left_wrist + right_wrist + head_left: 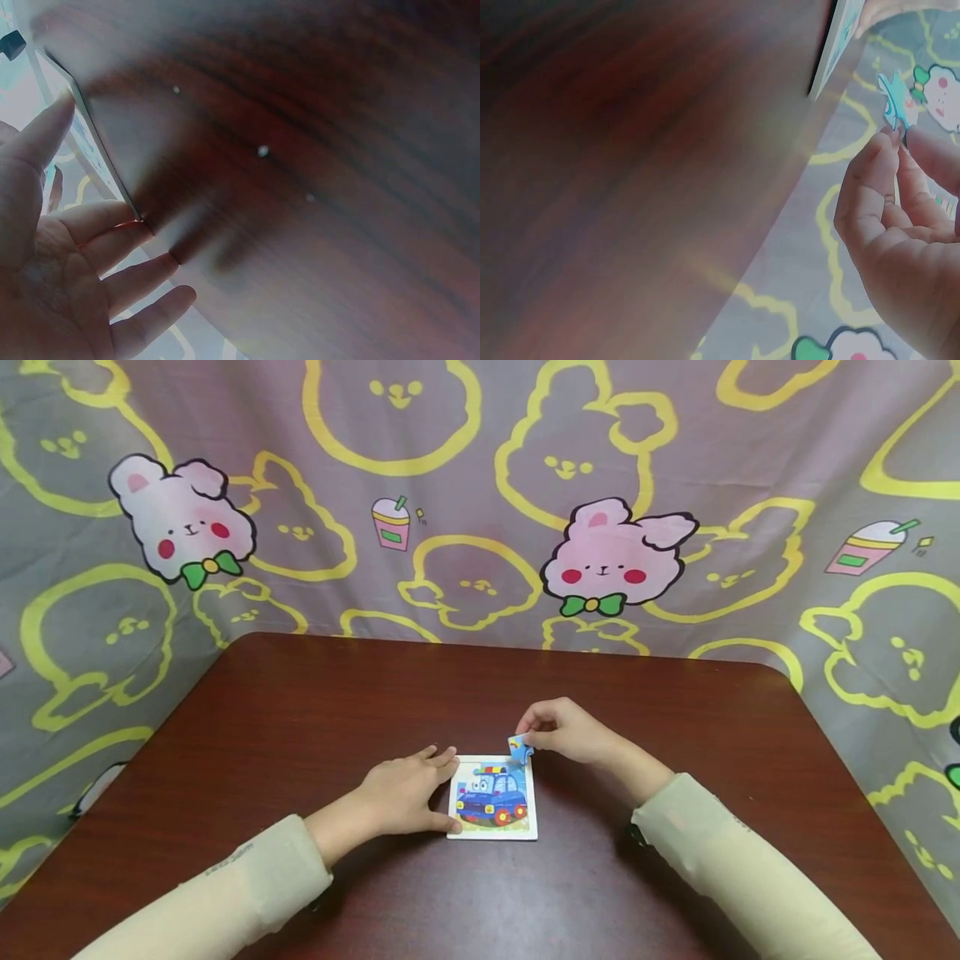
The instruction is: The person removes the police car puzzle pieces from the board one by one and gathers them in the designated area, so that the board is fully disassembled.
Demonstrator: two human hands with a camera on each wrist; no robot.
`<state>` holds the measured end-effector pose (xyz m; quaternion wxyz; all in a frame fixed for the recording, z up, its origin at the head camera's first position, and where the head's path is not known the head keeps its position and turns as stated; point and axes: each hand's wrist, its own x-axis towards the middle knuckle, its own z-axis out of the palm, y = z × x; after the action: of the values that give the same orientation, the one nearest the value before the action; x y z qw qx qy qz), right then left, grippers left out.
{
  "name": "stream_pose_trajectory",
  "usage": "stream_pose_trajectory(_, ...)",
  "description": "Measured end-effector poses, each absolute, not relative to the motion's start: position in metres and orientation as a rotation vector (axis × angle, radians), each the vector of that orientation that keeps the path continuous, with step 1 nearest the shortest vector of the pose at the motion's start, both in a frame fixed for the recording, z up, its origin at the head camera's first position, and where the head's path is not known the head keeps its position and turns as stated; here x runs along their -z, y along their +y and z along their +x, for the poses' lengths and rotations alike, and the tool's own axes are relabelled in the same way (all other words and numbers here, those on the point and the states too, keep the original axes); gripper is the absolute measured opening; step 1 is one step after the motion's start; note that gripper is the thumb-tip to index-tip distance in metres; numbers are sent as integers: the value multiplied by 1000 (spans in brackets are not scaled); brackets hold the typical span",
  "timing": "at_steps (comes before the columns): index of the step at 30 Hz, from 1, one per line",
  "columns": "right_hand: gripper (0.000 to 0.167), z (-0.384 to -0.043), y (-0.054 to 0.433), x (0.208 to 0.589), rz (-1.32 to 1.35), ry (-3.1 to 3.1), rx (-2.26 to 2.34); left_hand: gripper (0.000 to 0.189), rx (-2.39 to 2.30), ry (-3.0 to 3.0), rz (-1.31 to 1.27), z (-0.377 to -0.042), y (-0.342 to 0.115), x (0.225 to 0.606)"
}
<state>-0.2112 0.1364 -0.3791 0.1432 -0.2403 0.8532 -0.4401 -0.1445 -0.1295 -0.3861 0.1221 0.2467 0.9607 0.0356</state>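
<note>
A square jigsaw puzzle [491, 802] with a white frame lies on the table, showing a blue cartoon car with red and yellow wheels. Its upper left part looks pale. My left hand [401, 793] rests along the left edge of the frame, thumb at the lower corner and fingers spread near the upper one. Just above the puzzle's top right corner, my right hand [572, 732] pinches a small blue puzzle piece [519, 748] between thumb and fingertips. The right wrist view shows that piece [895, 101] held up off the table, tilted.
The dark reddish-brown table [337, 693] spreads around the puzzle on all sides. Behind it and at both sides hangs a grey-pink curtain [465, 510] with yellow outlines and cartoon rabbit faces.
</note>
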Motion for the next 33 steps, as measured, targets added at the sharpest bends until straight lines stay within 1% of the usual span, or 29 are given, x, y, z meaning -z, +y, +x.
stream_pose_trajectory(8, 8, -212, 166, 383, -614, 2477, 1309, 92, -111, 2806, 724, -145, -129, 386)
stream_pose_trajectory(18, 6, -207, 201, 392, -565, 2490, 1235, 91, -105, 2801, 731, -144, -128, 385)
stream_pose_trajectory(24, 5, -205, 209, 397, -570, 2493, 1213, 91, -111, 2804, 742, -144, -129, 386)
stream_pose_trajectory(33, 6, -206, 214, 397, -667, 2548, 1121, 92, -101, 2808, 746, -145, -130, 387)
